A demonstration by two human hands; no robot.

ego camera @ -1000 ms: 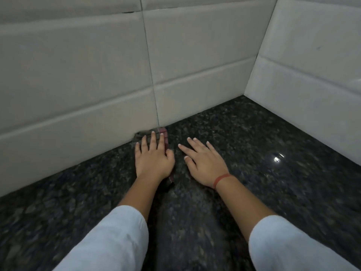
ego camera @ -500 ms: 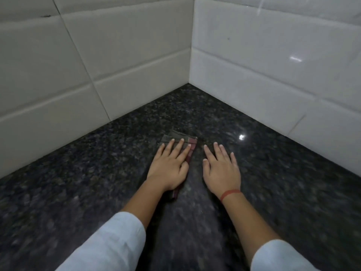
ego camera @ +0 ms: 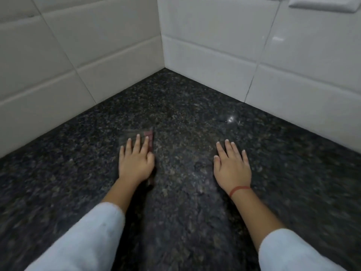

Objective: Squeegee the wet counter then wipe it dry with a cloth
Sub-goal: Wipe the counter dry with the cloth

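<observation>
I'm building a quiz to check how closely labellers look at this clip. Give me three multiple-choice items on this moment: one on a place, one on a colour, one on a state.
1. Where is the cloth?
A) under the left hand
B) draped over a tap
C) inside a bucket

2. What colour is the band on the right wrist?
A) blue
B) red
C) green

3. How is the right hand?
A) gripping a squeegee
B) flat on the counter, fingers straight
C) curled in a fist

Key:
1 A: the cloth's reddish edge shows just past the left hand's fingertips.
2 B: a thin red band circles the wrist.
3 B: the palm lies on bare speckled stone and holds nothing.
</observation>
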